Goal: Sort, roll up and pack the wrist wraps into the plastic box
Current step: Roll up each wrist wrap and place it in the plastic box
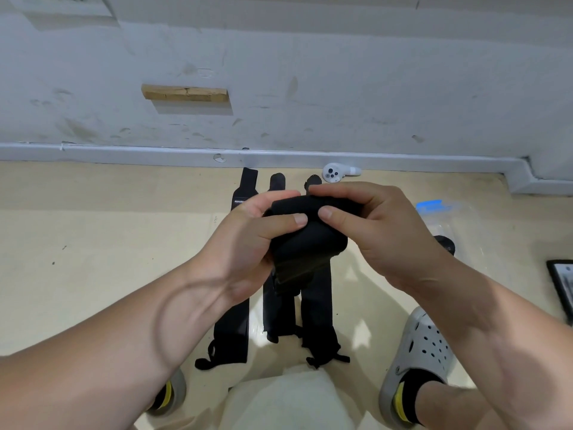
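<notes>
While the wrap (pixel 307 240) is pinched in the air by the left hand (pixel 263 231) and right hand (pixel 369 225), above three flat wraps (pixel 231 333) on the floor, it should be rolled tight and kept even before the box (pixel 449 221).

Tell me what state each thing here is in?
Black fabric wrist wrap in the hands: partly rolled, tail hanging loose.
Left hand: grips the roll.
Right hand: pinches the roll.
Three black wrist wraps on the floor: flat, unrolled.
Clear plastic box: holds something dark.
</notes>
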